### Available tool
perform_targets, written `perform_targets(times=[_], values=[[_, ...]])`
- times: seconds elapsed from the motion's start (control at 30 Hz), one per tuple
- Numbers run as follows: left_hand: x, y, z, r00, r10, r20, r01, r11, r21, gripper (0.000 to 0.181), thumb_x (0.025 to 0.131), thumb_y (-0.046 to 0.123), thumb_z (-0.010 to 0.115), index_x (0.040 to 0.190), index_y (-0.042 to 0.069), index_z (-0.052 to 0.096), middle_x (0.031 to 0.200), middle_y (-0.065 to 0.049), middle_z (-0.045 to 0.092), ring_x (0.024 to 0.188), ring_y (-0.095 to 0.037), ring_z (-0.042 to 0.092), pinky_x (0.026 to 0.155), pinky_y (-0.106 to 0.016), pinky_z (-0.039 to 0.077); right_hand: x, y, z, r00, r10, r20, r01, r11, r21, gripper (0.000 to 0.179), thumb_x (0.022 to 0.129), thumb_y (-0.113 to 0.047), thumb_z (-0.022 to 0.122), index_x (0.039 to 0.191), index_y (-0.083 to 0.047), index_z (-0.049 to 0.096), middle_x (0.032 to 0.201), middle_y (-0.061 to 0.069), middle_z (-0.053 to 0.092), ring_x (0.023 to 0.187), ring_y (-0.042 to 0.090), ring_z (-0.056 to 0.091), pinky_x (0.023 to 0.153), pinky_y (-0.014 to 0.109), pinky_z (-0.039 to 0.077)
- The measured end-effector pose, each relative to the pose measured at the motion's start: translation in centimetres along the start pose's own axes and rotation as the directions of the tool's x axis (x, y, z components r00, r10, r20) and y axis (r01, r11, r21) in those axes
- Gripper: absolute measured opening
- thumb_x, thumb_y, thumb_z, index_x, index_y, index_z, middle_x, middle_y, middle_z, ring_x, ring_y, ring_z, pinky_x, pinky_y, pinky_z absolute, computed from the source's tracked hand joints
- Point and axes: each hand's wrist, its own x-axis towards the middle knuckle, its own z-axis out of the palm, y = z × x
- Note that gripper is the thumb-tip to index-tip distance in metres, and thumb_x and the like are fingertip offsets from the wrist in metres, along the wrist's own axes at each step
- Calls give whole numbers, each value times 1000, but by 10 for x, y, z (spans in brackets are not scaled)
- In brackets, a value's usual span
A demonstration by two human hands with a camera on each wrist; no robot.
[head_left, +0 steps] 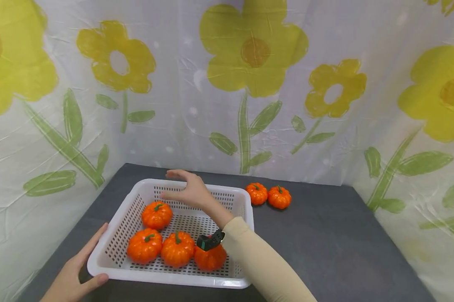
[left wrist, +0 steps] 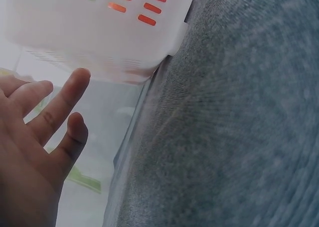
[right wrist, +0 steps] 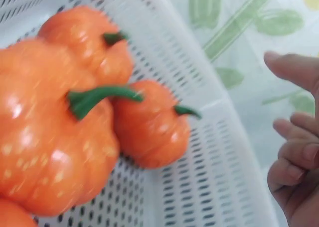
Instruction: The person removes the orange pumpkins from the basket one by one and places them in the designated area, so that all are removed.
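A white perforated plastic basket holds several small orange toy pumpkins with green stems. My left hand is at the basket's near left corner, its fingers and thumb spread along the outside of the rim. In the left wrist view, that hand's fingers reach toward the white wall, loosely extended. My right hand hovers above the back of the basket, thumb and fingers apart with nothing between them. One pumpkin lies just below and left of it. My right forearm partly covers another pumpkin.
Two more pumpkins, one beside the other, sit on the dark grey table just past the basket's back right corner. A flower-printed curtain hangs around the table's back and sides.
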Motion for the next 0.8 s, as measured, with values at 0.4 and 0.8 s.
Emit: perform_targets(times=[0.4, 0.8], values=[[1, 1, -1, 1000, 20, -15, -19, 996, 82, 100, 92, 24, 77, 172, 30, 17, 151, 50, 17, 121, 27, 31, 94, -45, 57, 1, 20, 17, 970, 70, 233, -18, 976, -218, 74, 85, -37, 89, 151, -16, 60, 146, -3, 66, 139, 12, 56, 118, 34, 43], [2, 2, 0, 998, 48, -31, -45, 995, 87, 99, 91, 23, 78, 171, 26, 21, 152, 49, 19, 122, 26, 33, 90, -25, 53, 1, 30, 35, 946, 166, 280, -74, 948, -310, 78, 82, -36, 93, 150, -17, 60, 147, -3, 65, 136, 12, 57, 117, 33, 43]])
